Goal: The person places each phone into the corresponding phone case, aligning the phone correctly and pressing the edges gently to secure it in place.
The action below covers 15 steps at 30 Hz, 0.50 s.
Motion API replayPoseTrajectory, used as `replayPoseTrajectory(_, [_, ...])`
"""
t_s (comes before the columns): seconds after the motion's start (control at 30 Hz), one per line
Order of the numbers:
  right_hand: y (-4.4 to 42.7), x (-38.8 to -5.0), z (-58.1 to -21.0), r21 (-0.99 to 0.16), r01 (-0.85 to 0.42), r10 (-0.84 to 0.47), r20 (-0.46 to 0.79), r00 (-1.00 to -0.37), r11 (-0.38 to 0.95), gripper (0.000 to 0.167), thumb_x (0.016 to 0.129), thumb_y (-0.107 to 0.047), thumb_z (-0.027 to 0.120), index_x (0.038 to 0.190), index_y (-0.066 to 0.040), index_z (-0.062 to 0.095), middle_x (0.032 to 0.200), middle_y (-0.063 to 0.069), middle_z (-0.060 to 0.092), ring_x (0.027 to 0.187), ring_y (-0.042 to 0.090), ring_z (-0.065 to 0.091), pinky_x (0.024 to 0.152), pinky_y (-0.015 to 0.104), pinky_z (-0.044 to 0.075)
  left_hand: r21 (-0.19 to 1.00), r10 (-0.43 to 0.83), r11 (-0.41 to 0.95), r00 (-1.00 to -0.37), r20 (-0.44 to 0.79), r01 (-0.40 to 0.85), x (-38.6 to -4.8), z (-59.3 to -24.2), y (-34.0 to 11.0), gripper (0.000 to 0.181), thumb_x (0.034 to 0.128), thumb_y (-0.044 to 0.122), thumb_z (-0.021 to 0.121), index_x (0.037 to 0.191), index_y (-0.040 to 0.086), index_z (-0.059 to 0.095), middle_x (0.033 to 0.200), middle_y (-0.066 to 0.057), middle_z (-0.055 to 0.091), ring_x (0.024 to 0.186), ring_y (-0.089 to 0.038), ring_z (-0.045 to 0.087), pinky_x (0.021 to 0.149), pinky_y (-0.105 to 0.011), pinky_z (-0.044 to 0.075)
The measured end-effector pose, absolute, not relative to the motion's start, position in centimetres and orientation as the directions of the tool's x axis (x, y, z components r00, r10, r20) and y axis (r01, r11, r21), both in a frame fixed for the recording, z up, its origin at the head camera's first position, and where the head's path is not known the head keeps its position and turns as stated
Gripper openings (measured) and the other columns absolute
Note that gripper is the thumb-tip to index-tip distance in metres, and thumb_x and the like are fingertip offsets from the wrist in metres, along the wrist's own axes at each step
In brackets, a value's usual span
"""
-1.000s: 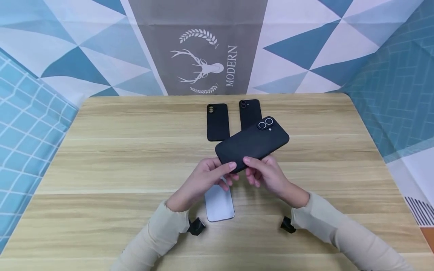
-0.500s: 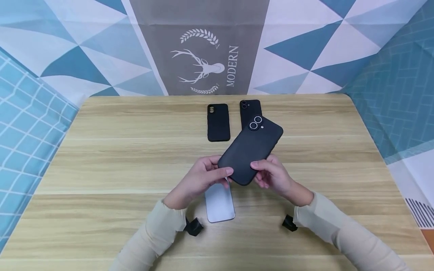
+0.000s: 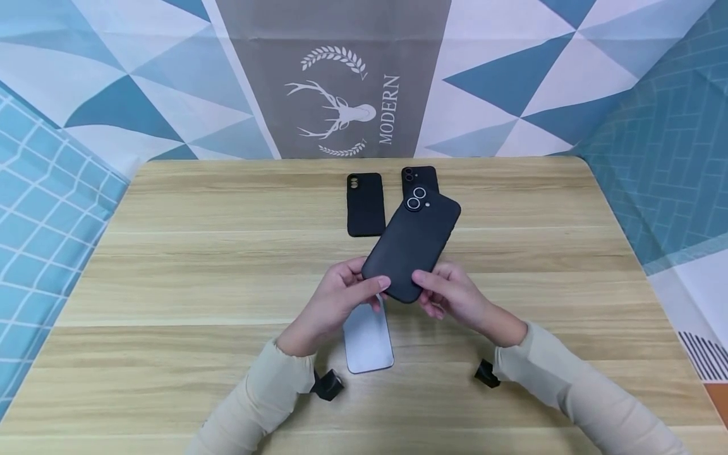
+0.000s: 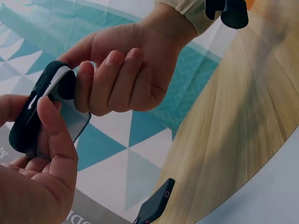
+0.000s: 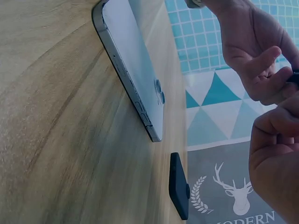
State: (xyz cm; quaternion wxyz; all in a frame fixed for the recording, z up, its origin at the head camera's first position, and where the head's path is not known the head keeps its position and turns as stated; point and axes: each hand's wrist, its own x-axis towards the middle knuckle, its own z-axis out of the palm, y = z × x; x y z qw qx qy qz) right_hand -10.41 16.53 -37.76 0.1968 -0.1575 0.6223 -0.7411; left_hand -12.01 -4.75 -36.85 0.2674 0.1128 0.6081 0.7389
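A phone in a black case (image 3: 412,243) is held above the table, tilted, its back with two ringed lenses facing up. My left hand (image 3: 335,294) pinches its lower left corner, thumb on top. At the lower right edge, my right hand (image 3: 457,300) grips it between thumb and fingers. The left wrist view shows the black case's (image 4: 22,123) bottom end, with a pale strip and a glassy surface beyond it. Beneath my left hand a white phone (image 3: 368,344) lies back up on the table; the right wrist view shows its lenses.
Two more black phone cases lie at the back of the wooden table (image 3: 199,265): the left case (image 3: 366,205) has wood showing through its camera holes, while the right case (image 3: 419,177) is partly hidden by the held phone. A patterned cloth (image 3: 495,76) hangs behind.
The cased phone has turned counterclockwise, from lying aslant to more upright, its lenses shifting left. Both hands have kept hold of it, and the right hand has shifted slightly.
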Motion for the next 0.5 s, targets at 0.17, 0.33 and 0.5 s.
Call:
replayPoseTrajectory(0.17, [16.2,-10.2,-37.8,-0.991,0.105,-0.501,-0.048,-0.864,-0.088,0.046,0.094,-0.031,0.054,0.059,-0.001,0.051,0.052,-0.010,0.054,0.042,0.006,0.041,0.036,0.020,0.034,0.955,0.513,-0.107,-0.838,-0.187,-0.278,-12.1,-37.0,-4.6,0.019,0.0889,0.011,0.058,0.102,-0.003,0.057,0.073,0.003,0.066,0.064,-0.011,0.059,0.059,-0.022,0.052])
replayPoseTrajectory(0.33, [16.0,-10.3,-37.9,-0.983,0.100,-0.469,-0.017,-0.883,-0.153,0.038,0.096,-0.020,0.045,0.060,-0.016,0.057,0.052,-0.010,0.055,0.042,0.004,0.040,0.034,0.019,0.031,0.918,0.533,-0.121,-0.805,-0.262,-0.378,-12.0,-37.1,-3.6,0.013,0.0915,0.017,0.054,0.089,0.006,0.061,0.070,0.005,0.066,0.063,-0.008,0.060,0.051,-0.021,0.051])
replayPoseTrajectory(0.5, [15.9,-10.5,-38.2,-0.978,0.096,-0.412,-0.012,-0.911,-0.183,0.040,0.097,-0.019,0.044,0.059,-0.018,0.056,0.051,-0.011,0.053,0.041,0.003,0.039,0.033,0.019,0.026,0.907,0.533,-0.058,-0.781,-0.325,-0.416,-11.8,-37.2,-2.6,0.028,0.0928,0.024,0.055,0.078,0.004,0.068,0.073,0.006,0.070,0.059,-0.008,0.059,0.050,-0.020,0.051])
